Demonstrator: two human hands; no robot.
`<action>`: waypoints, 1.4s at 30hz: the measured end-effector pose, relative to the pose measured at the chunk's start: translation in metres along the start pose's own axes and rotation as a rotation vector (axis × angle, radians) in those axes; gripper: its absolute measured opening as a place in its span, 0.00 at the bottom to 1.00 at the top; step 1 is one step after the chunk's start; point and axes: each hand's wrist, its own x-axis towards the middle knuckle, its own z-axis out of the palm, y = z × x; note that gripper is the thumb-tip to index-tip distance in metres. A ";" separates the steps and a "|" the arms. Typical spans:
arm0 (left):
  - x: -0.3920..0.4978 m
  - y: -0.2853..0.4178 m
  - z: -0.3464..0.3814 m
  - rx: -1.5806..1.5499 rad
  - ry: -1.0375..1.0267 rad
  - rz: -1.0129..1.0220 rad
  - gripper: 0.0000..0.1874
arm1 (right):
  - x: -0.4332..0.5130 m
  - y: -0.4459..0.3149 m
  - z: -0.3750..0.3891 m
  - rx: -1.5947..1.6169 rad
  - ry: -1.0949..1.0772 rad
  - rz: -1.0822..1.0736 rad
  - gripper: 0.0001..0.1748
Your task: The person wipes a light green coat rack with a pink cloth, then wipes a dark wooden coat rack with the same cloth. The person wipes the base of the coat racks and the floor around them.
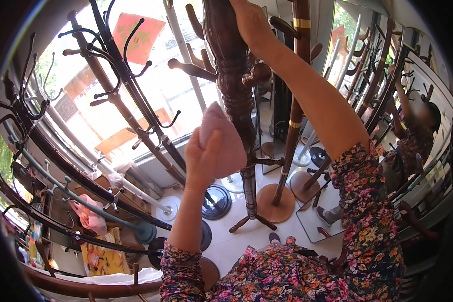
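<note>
Before me stands a dark, turned-wood coat stand, upright, with knobbed pegs and small splayed feet. My left hand holds a folded pink cloth, thumb on top. The cloth overlaps the post at mid-height; whether it presses on the wood I cannot tell. Higher up, at the top edge of the view, my right hand grips the post's thick upper part from the right. Its fingers are partly hidden behind the wood and cut off by the frame.
Black metal coat stands and brown wooden ones crowd both sides, their hooks jutting out. Round bases stand on the white tiled floor. Mirrors are at the right. A pink bag lies at the left.
</note>
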 end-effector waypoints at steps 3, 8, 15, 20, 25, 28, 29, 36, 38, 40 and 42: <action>0.001 0.005 0.003 -0.211 0.004 0.065 0.23 | -0.014 0.024 -0.024 0.041 0.046 -0.044 0.29; -0.033 0.010 -0.006 -0.383 0.095 0.088 0.29 | -0.187 -0.040 -0.029 0.023 0.114 0.220 0.24; -0.055 -0.011 0.037 -0.447 -0.020 -0.109 0.37 | -0.311 -0.037 -0.026 0.610 -0.047 0.811 0.45; -0.062 -0.028 0.063 -0.499 0.006 -0.114 0.34 | -0.330 -0.038 -0.033 1.114 0.006 1.048 0.46; -0.049 -0.026 0.058 0.382 -0.068 0.271 0.23 | -0.325 -0.050 -0.047 1.253 0.175 0.995 0.39; -0.032 -0.027 0.063 0.482 0.151 0.428 0.24 | -0.309 -0.058 -0.066 0.825 0.242 0.886 0.40; -0.023 -0.029 0.056 0.443 0.269 0.439 0.25 | -0.285 -0.079 -0.074 0.854 0.320 0.972 0.41; 0.065 -0.008 0.039 -0.008 0.114 0.404 0.28 | -0.114 -0.066 -0.092 0.015 -0.076 -0.135 0.42; 0.084 -0.015 0.058 -0.082 -0.027 0.367 0.26 | -0.075 -0.085 -0.084 0.066 -0.258 -0.073 0.41; 0.092 -0.017 0.066 -0.065 -0.052 0.397 0.27 | -0.052 -0.090 -0.076 0.036 -0.386 -0.007 0.39; 0.094 -0.017 0.066 -0.086 -0.062 0.400 0.29 | -0.051 -0.084 -0.070 -0.083 -0.475 0.130 0.34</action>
